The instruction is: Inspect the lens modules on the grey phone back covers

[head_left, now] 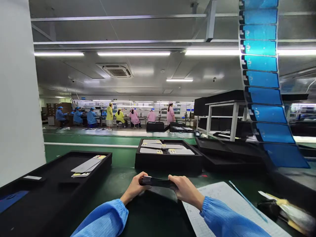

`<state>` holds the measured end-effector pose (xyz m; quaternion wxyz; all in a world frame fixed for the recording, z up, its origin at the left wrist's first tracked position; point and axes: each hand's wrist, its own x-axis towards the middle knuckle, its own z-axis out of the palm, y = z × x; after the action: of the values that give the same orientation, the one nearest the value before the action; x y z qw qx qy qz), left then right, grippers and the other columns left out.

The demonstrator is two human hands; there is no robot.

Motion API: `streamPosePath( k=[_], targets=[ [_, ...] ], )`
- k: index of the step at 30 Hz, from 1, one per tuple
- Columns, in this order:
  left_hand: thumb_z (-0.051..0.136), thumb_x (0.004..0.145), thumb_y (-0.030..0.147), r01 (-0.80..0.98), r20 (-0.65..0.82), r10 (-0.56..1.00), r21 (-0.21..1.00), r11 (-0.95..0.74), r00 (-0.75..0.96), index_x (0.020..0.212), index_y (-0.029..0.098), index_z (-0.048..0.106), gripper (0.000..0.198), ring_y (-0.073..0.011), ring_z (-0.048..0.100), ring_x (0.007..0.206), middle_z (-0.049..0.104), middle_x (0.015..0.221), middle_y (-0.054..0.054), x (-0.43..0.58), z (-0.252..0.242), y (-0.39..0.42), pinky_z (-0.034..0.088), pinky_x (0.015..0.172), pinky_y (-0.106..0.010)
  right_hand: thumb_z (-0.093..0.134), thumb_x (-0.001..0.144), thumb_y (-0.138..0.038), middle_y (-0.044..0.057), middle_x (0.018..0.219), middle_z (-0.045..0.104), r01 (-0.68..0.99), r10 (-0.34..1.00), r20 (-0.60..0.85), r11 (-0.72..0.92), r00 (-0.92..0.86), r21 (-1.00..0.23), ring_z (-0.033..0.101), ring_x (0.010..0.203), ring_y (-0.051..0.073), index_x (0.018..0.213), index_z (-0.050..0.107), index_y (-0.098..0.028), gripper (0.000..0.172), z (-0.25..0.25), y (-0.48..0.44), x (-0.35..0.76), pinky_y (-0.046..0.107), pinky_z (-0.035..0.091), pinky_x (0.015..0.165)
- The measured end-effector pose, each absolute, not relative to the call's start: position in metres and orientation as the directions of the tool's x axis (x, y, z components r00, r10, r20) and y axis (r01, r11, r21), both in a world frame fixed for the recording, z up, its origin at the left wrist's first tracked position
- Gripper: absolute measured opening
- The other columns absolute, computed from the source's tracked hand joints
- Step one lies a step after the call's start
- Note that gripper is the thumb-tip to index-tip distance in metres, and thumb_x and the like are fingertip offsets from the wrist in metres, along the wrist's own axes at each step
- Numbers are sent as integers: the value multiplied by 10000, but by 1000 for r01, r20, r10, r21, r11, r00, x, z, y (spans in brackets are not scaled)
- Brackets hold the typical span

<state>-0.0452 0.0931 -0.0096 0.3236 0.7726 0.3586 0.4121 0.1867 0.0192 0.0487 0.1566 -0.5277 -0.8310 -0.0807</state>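
Observation:
Between my two hands is a stack of thin dark panels (158,182), seen edge-on and slightly fanned at the left end. My left hand (137,187) pinches its left end, thumb on top. The right end is gripped by my right hand (184,189), with the thumb over the top edge. Just beyond them stands a black foam tray (168,164) holding several pale flat panels (151,150) with yellow ends. To the left, a second black tray (37,197) carries a few grey panels (86,165) and a blue one (12,200).
Right of my hands lie a paper sheet (222,204), a thin blue pen (248,202) and a blurred plastic-wrapped bundle (293,210). A strip of blue film (266,95) hangs at the right. More black trays (229,153) sit behind. Co-workers (133,117) sit and stand far back.

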Motion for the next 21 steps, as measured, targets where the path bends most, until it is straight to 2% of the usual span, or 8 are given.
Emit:
streamPosePath(
  k=[4, 8, 11, 14, 21],
  targets=[
    [603, 721, 355, 314, 417, 829, 784, -535, 372, 700, 150, 530, 218, -106, 512, 617, 545, 645, 24, -35, -13, 127, 395, 598, -237, 492, 723, -42, 20, 840, 660, 895, 793, 438, 440, -424, 70, 627, 796, 171, 896, 561, -202, 246, 85, 49, 225, 215, 414, 659],
    [548, 791, 345, 354, 399, 819, 758, -547, 412, 635, 133, 524, 264, -80, 478, 531, 494, 573, 51, -23, -18, 155, 405, 544, -235, 455, 785, -36, 67, 1019, 627, 929, 766, 533, 348, -361, 128, 586, 943, 194, 989, 557, -186, 273, 117, 100, 263, 280, 434, 795],
    [524, 812, 353, 377, 391, 815, 743, -554, 428, 636, 130, 527, 284, -74, 474, 511, 493, 561, 55, -17, -20, 167, 405, 526, -227, 488, 853, -131, 54, 984, 614, 955, 779, 553, 253, -295, 153, 593, 873, 176, 1020, 556, -154, 182, 126, 146, 283, 342, 471, 761],
    [525, 807, 342, 391, 387, 819, 738, -550, 423, 617, 133, 525, 283, -72, 458, 490, 485, 535, 60, -12, -19, 172, 380, 507, -219, 495, 880, -231, 51, 993, 600, 972, 800, 555, 161, -230, 171, 598, 841, 161, 1039, 554, -142, 192, 123, 189, 298, 349, 496, 730],
    [506, 750, 295, 389, 376, 841, 760, -520, 388, 552, 137, 573, 262, -82, 443, 485, 531, 495, 30, -4, -13, 182, 311, 483, -208, 502, 879, -255, 60, 1029, 592, 975, 866, 481, 36, -139, 218, 603, 847, 165, 1082, 538, -144, 234, 103, 259, 316, 351, 509, 722]
  ],
)
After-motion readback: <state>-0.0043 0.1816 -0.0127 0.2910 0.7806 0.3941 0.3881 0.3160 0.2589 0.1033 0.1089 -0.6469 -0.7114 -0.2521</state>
